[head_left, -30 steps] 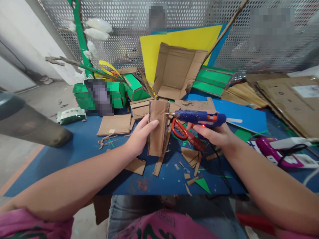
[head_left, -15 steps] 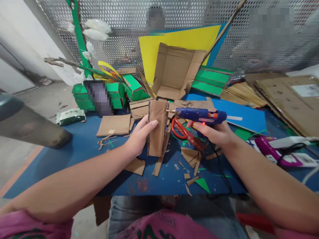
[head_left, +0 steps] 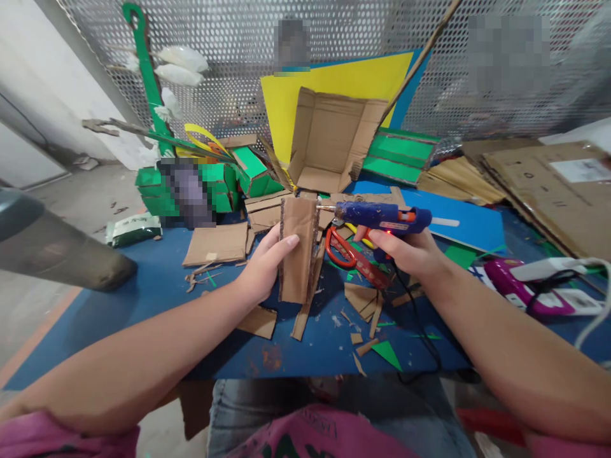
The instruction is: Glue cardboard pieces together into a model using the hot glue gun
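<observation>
My left hand (head_left: pixel 267 263) grips a narrow cardboard piece (head_left: pixel 296 267) upright by its left side, thumb across the front face. In my right hand (head_left: pixel 405 251) is a blue hot glue gun (head_left: pixel 377 217), its red light glowing and a white glue stick (head_left: pixel 446 221) poking out of the back. The gun's metal nozzle points left and sits at the upper right edge of the cardboard piece. Below the gun lie red-handled scissors (head_left: pixel 341 251), partly covered by it. A black cord (head_left: pixel 420 331) hangs from the gun's grip down onto the blue table (head_left: pixel 191 346).
An open cardboard box (head_left: pixel 337 137) leans at the back before a yellow sheet (head_left: pixel 277 121). Green boxes (head_left: pixel 157 194) stand behind on the left. A grey cylinder (head_left: pixel 62 245) is at far left, a purple power strip (head_left: pixel 506 283) at right. Cardboard scraps (head_left: pixel 363 299) litter the table.
The glue gun's nozzle has risen slightly along the cardboard piece's right edge, close to its top corner. The view has shifted a little; both hands keep their hold.
</observation>
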A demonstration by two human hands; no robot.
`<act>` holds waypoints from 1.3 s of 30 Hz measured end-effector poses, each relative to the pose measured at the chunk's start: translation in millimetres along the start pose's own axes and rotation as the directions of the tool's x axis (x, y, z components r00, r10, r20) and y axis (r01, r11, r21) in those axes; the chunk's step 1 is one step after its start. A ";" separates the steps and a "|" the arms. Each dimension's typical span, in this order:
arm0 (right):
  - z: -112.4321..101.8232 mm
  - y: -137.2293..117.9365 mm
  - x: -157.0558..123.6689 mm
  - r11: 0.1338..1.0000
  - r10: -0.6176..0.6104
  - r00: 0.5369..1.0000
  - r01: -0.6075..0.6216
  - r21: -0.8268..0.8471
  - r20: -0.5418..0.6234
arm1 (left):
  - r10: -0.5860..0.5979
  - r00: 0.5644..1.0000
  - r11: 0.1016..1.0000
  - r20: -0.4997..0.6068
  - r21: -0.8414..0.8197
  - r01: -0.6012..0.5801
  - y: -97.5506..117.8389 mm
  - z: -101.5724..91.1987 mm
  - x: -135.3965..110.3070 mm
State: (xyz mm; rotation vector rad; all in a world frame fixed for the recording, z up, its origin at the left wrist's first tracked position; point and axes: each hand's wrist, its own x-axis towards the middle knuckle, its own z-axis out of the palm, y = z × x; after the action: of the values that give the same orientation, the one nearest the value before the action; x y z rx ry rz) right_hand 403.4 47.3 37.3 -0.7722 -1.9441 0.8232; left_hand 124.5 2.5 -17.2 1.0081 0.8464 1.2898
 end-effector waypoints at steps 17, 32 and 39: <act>-3.9 5.4 2.1 0.996 -0.035 0.999 0.034 0.079 0.006 | -0.030 0.999 0.999 -0.010 -0.035 0.030 0.9 0.8 -0.8; -3.3 4.0 4.3 0.993 -0.111 0.994 0.111 0.033 0.012 | -0.023 0.999 0.999 -0.028 -0.042 0.021 0.0 1.1 -0.3; -3.3 4.1 3.1 0.996 -0.095 0.995 0.095 0.002 -0.010 | -0.018 1.000 1.000 -0.018 -0.022 0.017 0.8 1.3 -0.8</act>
State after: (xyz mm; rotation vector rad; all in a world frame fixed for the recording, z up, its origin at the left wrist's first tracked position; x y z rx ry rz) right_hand 405.8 53.0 36.9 -0.6759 -1.9548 0.7634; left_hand 125.4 1.5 -16.1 0.9709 0.8511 1.2926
